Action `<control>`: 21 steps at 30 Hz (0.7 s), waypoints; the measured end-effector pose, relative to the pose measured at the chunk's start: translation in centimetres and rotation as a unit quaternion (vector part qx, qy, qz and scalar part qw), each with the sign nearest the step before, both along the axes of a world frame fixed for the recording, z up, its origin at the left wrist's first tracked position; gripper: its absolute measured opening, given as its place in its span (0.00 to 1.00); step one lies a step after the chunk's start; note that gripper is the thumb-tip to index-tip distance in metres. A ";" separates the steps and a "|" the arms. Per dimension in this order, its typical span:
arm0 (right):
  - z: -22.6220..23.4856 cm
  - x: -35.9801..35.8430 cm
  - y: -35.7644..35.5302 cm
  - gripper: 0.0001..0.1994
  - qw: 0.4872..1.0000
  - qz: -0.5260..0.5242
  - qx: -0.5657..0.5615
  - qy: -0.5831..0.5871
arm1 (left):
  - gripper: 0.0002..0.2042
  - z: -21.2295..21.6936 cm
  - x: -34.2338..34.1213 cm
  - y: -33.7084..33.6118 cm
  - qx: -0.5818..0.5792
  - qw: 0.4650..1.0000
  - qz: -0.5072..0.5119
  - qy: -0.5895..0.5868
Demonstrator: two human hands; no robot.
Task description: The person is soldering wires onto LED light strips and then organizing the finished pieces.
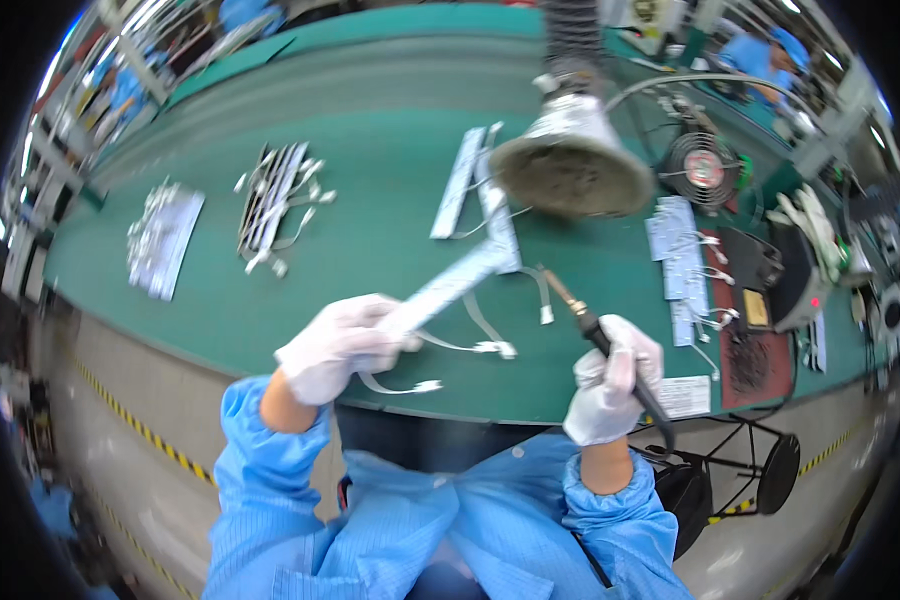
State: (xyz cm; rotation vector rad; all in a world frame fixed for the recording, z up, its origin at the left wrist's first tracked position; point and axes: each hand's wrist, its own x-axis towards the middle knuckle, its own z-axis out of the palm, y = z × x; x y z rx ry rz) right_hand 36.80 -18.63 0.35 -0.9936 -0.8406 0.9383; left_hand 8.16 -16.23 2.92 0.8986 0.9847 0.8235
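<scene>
My left hand (342,346), in a white glove, is closed on the near end of a white LED strip board (448,287). The board slants away to the right, blurred, and thin white wires with a white plug (495,348) hang from it. Its far end overlaps another white strip (500,225) on the bench. In my gloved right hand (615,380) is a soldering iron (592,328), held like a pen. The iron's tip points up and left, apart from the board.
A fume extraction hood (572,160) hangs over the green bench (370,220). Wired strips lie in piles at left (170,240), centre left (275,200) and right (682,260). Farther right stand a soldering station (792,275) and a small fan (703,170). People in blue work beyond.
</scene>
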 end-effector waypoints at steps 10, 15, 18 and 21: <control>-3.1 1.2 0.9 0.06 0.862 -0.026 0.251 -0.439 | 0.14 -3.8 7.3 0.8 0.348 0.863 -0.030 0.365; -1.3 0.2 0.3 0.08 0.926 0.068 0.166 -0.333 | 0.14 -3.8 7.6 0.4 0.360 0.851 -0.003 0.382; -1.7 0.5 0.4 0.09 0.930 0.073 0.168 -0.319 | 0.14 -4.4 7.7 0.4 0.445 0.791 0.005 0.420; -1.6 0.4 0.5 0.08 0.932 0.089 0.178 -0.303 | 0.08 -4.0 7.6 0.3 0.415 0.804 -0.021 0.427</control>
